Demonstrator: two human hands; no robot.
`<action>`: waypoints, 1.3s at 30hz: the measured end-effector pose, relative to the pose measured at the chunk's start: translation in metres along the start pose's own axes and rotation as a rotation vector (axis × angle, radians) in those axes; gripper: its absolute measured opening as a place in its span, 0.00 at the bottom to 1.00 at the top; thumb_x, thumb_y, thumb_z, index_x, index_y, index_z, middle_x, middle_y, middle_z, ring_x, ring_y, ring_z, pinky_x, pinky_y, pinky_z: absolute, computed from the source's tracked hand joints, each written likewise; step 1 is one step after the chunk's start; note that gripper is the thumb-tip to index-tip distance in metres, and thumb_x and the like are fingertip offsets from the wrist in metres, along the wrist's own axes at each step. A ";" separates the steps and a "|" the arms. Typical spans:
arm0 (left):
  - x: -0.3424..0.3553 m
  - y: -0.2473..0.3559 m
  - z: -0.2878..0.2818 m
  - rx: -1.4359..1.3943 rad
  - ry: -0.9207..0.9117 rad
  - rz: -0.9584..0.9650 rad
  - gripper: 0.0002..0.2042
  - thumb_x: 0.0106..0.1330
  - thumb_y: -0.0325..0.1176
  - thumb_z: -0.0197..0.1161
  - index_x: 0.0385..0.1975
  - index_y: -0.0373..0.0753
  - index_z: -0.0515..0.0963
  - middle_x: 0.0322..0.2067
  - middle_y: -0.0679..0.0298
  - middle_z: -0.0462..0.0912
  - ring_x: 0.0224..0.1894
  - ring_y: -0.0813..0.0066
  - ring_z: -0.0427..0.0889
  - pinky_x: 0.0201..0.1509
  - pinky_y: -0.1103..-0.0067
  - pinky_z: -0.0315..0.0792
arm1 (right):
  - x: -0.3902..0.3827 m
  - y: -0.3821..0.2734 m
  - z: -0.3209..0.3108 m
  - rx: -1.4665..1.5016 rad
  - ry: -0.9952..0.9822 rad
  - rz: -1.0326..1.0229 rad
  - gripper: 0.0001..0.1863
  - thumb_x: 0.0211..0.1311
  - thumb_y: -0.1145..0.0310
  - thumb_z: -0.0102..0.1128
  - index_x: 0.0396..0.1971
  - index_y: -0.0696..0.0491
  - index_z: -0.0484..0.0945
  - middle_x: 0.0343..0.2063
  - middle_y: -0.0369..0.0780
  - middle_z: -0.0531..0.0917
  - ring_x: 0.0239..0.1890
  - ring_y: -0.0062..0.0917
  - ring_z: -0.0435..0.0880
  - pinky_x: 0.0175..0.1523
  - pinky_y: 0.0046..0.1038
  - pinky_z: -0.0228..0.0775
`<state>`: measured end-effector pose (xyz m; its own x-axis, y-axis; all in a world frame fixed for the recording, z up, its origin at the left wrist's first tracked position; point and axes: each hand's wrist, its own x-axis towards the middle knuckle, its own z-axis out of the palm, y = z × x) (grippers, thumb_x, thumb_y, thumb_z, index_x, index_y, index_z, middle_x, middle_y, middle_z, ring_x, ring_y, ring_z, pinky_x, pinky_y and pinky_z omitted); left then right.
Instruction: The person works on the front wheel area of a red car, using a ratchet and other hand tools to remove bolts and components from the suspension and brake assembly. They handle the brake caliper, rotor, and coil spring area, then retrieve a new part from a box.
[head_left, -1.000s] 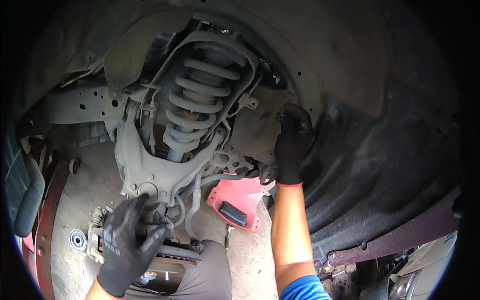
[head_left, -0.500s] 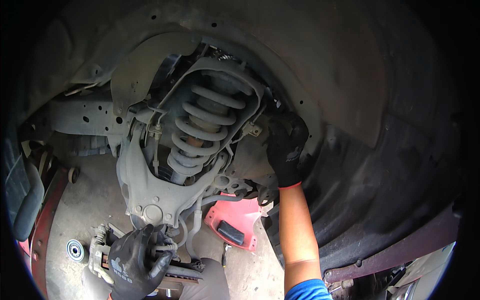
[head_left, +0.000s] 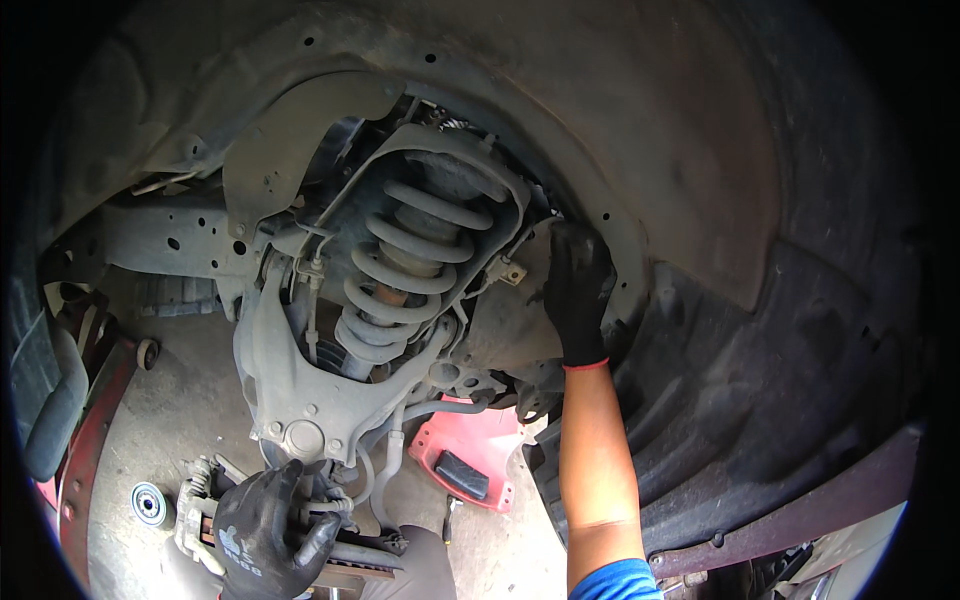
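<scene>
Since the left hand (head_left: 262, 540) is right by the brake disc (head_left: 362, 554), just below the control arm (head_left: 300, 395), a slip could pinch it imo. Thumb and finger are parted; can't tell if that grip holds anything. The right hand (head_left: 582, 285) is up by the arch lining (head_left: 690, 235), grip hidden too. Careless tugging could kink that grey hose (head_left: 388, 475).

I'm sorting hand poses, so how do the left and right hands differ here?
The left hand is low, below the coil spring; the right hand is higher, right of the spring. The left hand meets the picture's lower edge; the right hand shows with its bare forearm. Both wear black gloves.
</scene>
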<state>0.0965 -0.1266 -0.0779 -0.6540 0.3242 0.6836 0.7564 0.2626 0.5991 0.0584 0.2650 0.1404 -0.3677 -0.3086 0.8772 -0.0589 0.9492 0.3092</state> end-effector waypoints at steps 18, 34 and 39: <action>-0.001 -0.003 0.000 -0.028 -0.005 -0.008 0.27 0.60 0.44 0.70 0.53 0.29 0.78 0.42 0.47 0.84 0.40 0.48 0.84 0.46 0.60 0.76 | 0.017 -0.004 0.078 0.304 0.525 0.400 0.07 0.68 0.72 0.61 0.39 0.61 0.82 0.32 0.40 0.88 0.35 0.25 0.87 0.44 0.26 0.78; 0.000 -0.001 0.001 0.036 -0.015 -0.010 0.28 0.59 0.43 0.70 0.54 0.27 0.78 0.40 0.45 0.84 0.41 0.45 0.83 0.48 0.58 0.75 | 0.023 -0.005 0.064 0.064 0.345 0.338 0.09 0.67 0.68 0.66 0.40 0.57 0.85 0.37 0.44 0.89 0.40 0.33 0.89 0.47 0.33 0.77; 0.001 0.000 0.004 0.068 -0.006 -0.012 0.28 0.59 0.42 0.70 0.53 0.26 0.78 0.39 0.44 0.83 0.41 0.44 0.83 0.48 0.58 0.75 | 0.029 -0.003 0.059 -0.025 0.283 0.243 0.10 0.68 0.66 0.64 0.42 0.58 0.84 0.37 0.45 0.89 0.40 0.36 0.88 0.47 0.34 0.77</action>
<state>0.0962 -0.1228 -0.0788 -0.6630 0.3258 0.6740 0.7479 0.3276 0.5773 -0.0064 0.2566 0.1432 -0.0967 -0.0832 0.9918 0.0226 0.9961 0.0857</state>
